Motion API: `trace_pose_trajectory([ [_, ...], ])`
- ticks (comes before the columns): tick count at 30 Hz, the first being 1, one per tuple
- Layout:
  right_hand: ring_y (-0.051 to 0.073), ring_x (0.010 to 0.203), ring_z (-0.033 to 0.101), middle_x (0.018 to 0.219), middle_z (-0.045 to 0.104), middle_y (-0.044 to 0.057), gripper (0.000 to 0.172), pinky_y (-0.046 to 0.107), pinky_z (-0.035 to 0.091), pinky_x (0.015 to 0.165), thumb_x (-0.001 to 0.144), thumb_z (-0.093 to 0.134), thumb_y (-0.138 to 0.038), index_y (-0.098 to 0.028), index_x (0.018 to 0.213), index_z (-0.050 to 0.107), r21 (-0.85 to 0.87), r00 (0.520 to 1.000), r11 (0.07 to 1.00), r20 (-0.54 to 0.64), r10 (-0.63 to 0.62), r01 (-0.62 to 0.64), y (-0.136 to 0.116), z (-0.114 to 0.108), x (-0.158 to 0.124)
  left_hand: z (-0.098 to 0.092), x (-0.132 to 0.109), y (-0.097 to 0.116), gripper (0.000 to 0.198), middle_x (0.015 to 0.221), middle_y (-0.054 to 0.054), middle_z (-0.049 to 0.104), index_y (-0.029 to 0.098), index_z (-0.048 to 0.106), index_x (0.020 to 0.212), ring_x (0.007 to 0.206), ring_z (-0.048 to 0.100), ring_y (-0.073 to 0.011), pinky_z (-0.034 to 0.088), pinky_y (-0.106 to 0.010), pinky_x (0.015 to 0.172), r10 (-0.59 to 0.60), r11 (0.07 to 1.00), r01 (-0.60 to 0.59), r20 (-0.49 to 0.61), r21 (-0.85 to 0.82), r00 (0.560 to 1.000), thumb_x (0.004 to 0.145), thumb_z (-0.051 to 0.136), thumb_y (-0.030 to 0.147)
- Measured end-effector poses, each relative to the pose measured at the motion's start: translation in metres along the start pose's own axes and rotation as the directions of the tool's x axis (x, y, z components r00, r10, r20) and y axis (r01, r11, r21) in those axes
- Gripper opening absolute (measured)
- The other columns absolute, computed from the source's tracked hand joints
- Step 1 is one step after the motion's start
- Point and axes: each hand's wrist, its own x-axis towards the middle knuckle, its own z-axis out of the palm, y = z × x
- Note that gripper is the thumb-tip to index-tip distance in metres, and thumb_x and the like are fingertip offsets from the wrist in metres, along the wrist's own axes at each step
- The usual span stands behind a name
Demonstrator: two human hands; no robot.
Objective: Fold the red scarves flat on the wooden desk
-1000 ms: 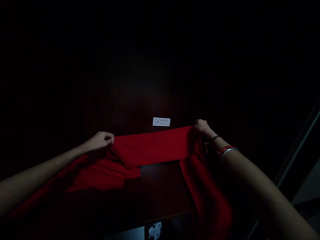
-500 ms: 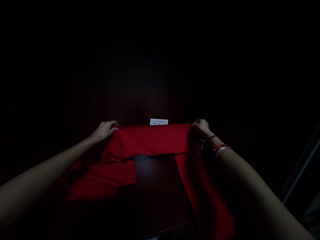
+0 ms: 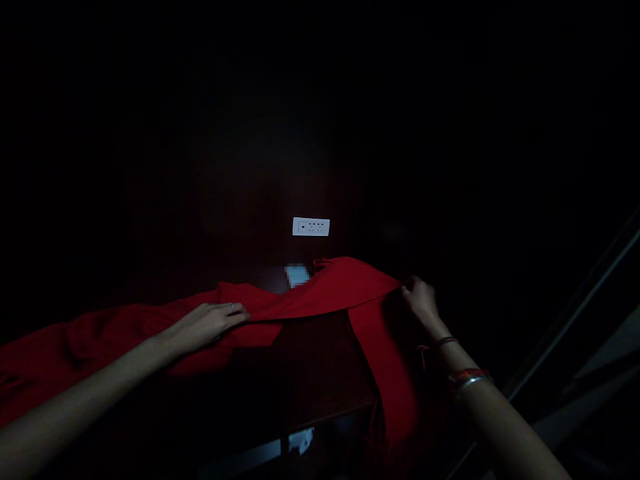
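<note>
**On the dark table (image 3: 310, 373), a red cloth (image 3: 320, 293) lies stretched left to right**

Across the tabletop the red cloth runs with its long axis side to side, from the left edge of the view to the table's right end. There one strip turns and hangs down over the near right corner. Its far edge rises to a low peak just below a white socket plate (image 3: 311, 227) on the dark wall behind, beside a small pale blurred patch (image 3: 297, 275).

The left hand (image 3: 210, 320) lies palm down on the cloth's middle fold, fingers straight and close together, gripping nothing. The right hand (image 3: 420, 307) is closed on the cloth's right edge, thumb and fingers pinching the fabric. Bangles (image 3: 467, 380) sit on that wrist.

Half a second earlier both hands pinched the far edge, drawn taut and level right under the socket plate. Now that edge has sagged and slants, the left hand has let go and flattened, and more cloth lies spread toward the left. The room is very dark, so little else shows.
</note>
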Motion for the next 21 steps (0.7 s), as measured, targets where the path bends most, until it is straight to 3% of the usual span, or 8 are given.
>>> trace_pose_trajectory([
  [4, 0.018, 0.074, 0.059, 0.084, 0.062, 0.014, 0.024, 0.021, 0.039, 0.055, 0.075, 0.039, -0.014, -0.011, 0.088, 0.060, -0.248, 0.971, 0.966, 0.240, -0.007, 0.068, 0.006, 0.011, -0.016, 0.012, -0.006, 0.014, 0.039, 0.102, -0.003, 0.054, 0.026, 0.052, 0.106, 0.088, 0.053, -0.0168, 0.041, -0.027, 0.074, 0.028, 0.998, -0.026, 0.040, -0.060, 0.999, 0.078, 0.032, 0.007],
  [8, 0.021, 0.077, 0.060, 0.087, 0.061, 0.016, 0.027, 0.023, 0.042, 0.057, 0.075, 0.038, -0.008, -0.011, 0.088, 0.061, -0.393, 0.934, 0.908, 0.358, 0.006, 0.145, 0.000, 0.012, -0.017, 0.016, -0.007, 0.014, 0.041, 0.101, -0.004, 0.054, 0.026, 0.051, 0.107, 0.090, 0.053, -0.0161, 0.041, -0.026, 0.075, 0.011, 0.996, -0.007, 0.044, -0.092, 0.999, 0.077, 0.031, 0.006],
  [11, 0.023, 0.079, 0.059, 0.087, 0.060, 0.018, 0.026, 0.027, 0.043, 0.059, 0.075, 0.038, -0.006, -0.008, 0.086, 0.062, -0.419, 0.935, 0.893, 0.354, -0.005, 0.164, -0.013, 0.009, -0.018, 0.018, -0.005, 0.017, 0.039, 0.102, -0.004, 0.053, 0.026, 0.051, 0.105, 0.089, 0.053, -0.0163, 0.042, -0.026, 0.072, 0.019, 0.997, -0.014, 0.072, -0.080, 0.997, 0.077, 0.031, 0.008],
  [14, 0.025, 0.090, 0.053, 0.100, 0.053, 0.019, 0.030, 0.032, 0.043, 0.065, 0.079, 0.034, -0.011, -0.010, 0.102, 0.054, -0.435, 0.952, 0.868, 0.279, -0.124, 0.240, -0.034, 0.008, -0.020, 0.020, 0.003, 0.022, 0.035, 0.098, -0.004, 0.054, 0.025, 0.052, 0.103, 0.085, 0.054, -0.0172, 0.043, -0.026, 0.067, -0.012, 1.000, 0.014, 0.062, -0.017, 0.998, 0.077, 0.033, 0.012],
  [18, 0.028, 0.100, 0.043, 0.116, 0.043, 0.014, 0.049, 0.038, 0.041, 0.070, 0.074, 0.047, -0.019, -0.023, 0.121, 0.034, -0.491, 0.887, 0.740, 0.295, -0.355, 0.459, -0.046, 0.019, -0.025, 0.022, 0.015, 0.023, 0.025, 0.090, -0.006, 0.055, 0.020, 0.056, 0.092, 0.079, 0.054, -0.0187, 0.043, -0.026, 0.063, -0.090, 0.995, 0.091, -0.021, 0.052, 0.996, 0.081, 0.033, 0.021],
  [21, 0.026, 0.099, 0.044, 0.114, 0.044, 0.015, 0.046, 0.036, 0.038, 0.070, 0.079, 0.038, -0.015, -0.021, 0.124, 0.030, -0.567, 0.883, 0.679, 0.252, -0.396, 0.467, -0.036, 0.034, -0.025, 0.023, 0.021, 0.015, 0.027, 0.088, -0.006, 0.055, 0.018, 0.056, 0.086, 0.079, 0.053, -0.0170, 0.042, -0.026, 0.068, -0.123, 0.992, 0.119, -0.131, -0.042, 0.984, 0.084, 0.030, 0.025],
])
